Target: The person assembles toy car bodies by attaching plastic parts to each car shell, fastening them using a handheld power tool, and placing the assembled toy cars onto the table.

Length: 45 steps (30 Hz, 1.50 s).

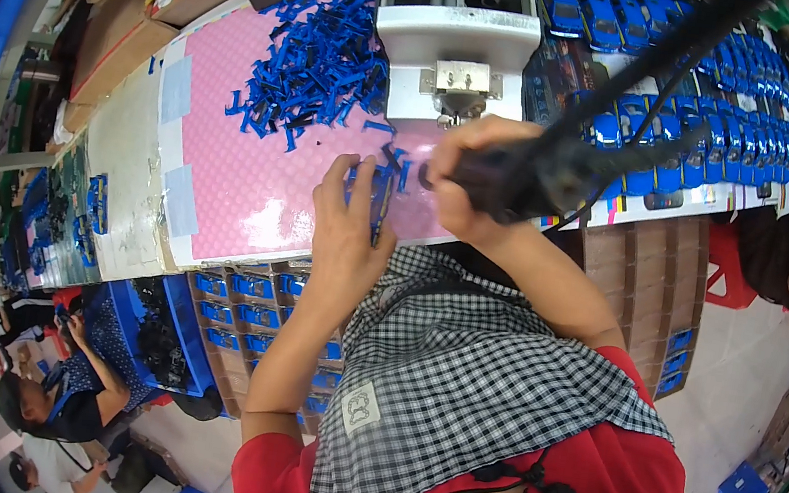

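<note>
My left hand [350,215] is closed around a blue toy car body [379,194], pressing it down on the pink mat [250,196]. Wrapped in my right hand [473,172] is a black electric screwdriver [525,179], blurred by motion. Its narrow tip points left, toward the car body. Small blue plastic pieces [401,175] lie on the mat between the two hands, near the tip. Whether the tip touches anything is too blurred to tell.
A pale metal screw feeder [459,39] stands just beyond my hands. Left of it spreads a heap of blue plastic parts [313,74]. Finished-looking blue toy cars [677,135] line the right side. Compartmented brown trays [647,282] sit below the table edge. Other people work at both sides.
</note>
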Each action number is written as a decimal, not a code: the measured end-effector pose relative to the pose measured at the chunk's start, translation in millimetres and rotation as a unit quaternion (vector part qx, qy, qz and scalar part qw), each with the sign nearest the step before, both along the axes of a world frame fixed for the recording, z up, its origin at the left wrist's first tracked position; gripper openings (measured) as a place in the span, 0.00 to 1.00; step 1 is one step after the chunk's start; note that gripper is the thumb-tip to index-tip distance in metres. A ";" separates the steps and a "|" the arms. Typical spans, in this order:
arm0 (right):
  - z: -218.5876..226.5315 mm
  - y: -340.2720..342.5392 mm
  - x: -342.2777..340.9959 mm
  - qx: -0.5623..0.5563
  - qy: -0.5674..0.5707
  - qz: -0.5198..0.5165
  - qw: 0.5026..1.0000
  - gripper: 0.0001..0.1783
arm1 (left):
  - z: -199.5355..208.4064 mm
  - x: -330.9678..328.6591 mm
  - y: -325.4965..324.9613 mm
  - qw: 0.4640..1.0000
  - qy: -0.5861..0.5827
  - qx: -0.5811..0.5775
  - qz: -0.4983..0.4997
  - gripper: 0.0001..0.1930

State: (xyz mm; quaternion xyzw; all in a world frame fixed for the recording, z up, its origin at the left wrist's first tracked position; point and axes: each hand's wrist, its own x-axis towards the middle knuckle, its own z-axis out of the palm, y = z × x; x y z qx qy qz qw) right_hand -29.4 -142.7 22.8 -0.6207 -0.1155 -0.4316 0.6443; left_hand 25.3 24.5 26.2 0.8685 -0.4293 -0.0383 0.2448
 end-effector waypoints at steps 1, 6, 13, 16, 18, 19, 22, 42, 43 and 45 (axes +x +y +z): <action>-4.5 4.0 11.8 0.012 0.018 0.001 1.000 0.24 | 0.9 3.5 3.5 0.998 0.052 -0.030 0.023 0.36; -4.1 6.3 32.3 0.050 -0.060 -0.008 0.997 0.26 | 14.4 22.9 34.3 0.764 0.548 -0.312 0.140 0.34; 16.8 -6.4 -38.1 0.021 0.017 -0.057 0.998 0.31 | -19.2 8.4 20.2 0.595 0.726 -0.318 0.136 0.30; 16.6 -14.4 -47.8 -0.015 0.015 -0.055 0.998 0.32 | -45.5 49.4 17.6 0.606 0.700 -0.319 0.203 0.25; 20.0 -10.9 -52.9 -0.013 0.037 -0.058 0.998 0.32 | -39.7 85.9 16.9 0.612 0.679 -0.366 0.174 0.27; 21.8 -12.2 -55.3 -0.012 0.042 -0.052 0.998 0.33 | -34.0 89.6 19.9 0.609 0.678 -0.378 0.162 0.27; 38.5 -19.5 -52.5 -0.038 -0.009 -0.057 0.998 0.33 | -13.6 59.0 11.3 0.591 0.700 -0.369 0.158 0.25; 76.8 -14.9 -4.3 -0.003 0.174 0.006 0.985 0.30 | -20.4 -30.0 -17.6 0.440 0.818 -0.340 0.148 0.19; 76.7 -13.0 -8.0 -0.003 0.189 0.015 0.982 0.32 | -20.8 -29.9 -17.6 0.444 0.814 -0.348 0.138 0.20; 69.7 -13.0 -15.1 -0.010 0.198 0.020 0.980 0.32 | -22.9 -31.7 -16.2 0.447 0.809 -0.359 0.130 0.20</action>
